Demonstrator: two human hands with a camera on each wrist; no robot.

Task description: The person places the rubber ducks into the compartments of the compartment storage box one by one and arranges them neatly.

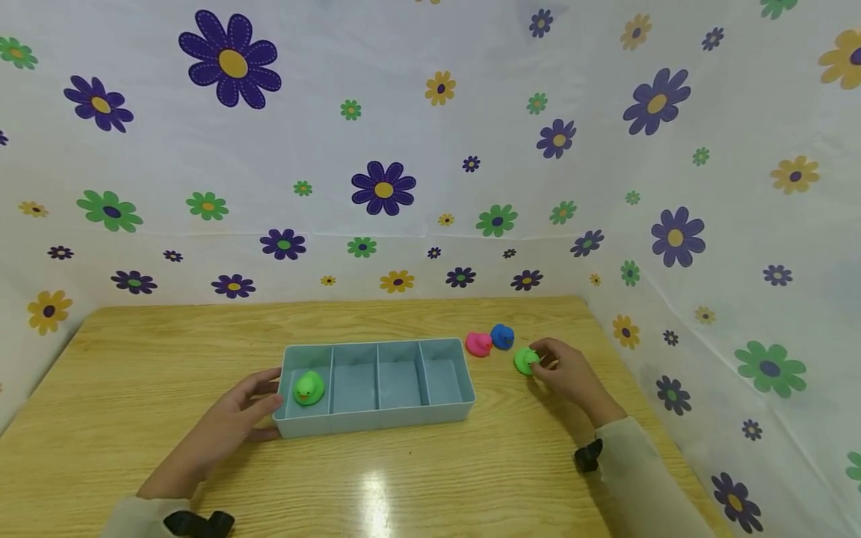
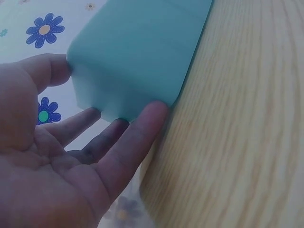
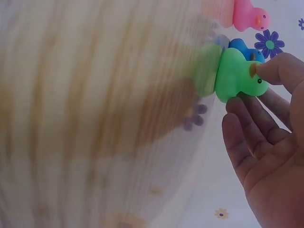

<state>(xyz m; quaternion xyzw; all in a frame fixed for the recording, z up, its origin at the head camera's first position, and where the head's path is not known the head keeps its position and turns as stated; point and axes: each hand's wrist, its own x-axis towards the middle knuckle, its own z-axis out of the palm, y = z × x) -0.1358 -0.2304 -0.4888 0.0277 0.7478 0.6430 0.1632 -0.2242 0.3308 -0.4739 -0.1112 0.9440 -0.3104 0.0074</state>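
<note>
A blue-grey divided box [image 1: 374, 424] with a row of compartments sits on the table. My left hand [image 1: 232, 415] holds its left end, and in the left wrist view the fingertips spread across the end wall of the box [image 2: 128, 61]. One green rubber duck [image 1: 309, 388] is in the leftmost compartment. To the right of the box, my right hand [image 1: 568, 377] has thumb and fingers around a second green rubber duck [image 1: 525, 361]. The right wrist view shows the thumb at the beak of this green duck [image 3: 230, 76], fingertips on its other side.
A pink duck [image 1: 478, 344] and a blue duck [image 1: 502, 336] stand side by side just beyond the box's right end. The wooden table [image 1: 323, 486] meets flower-print cloth [image 1: 417, 134] at the back and right. Each wrist wears a black strap.
</note>
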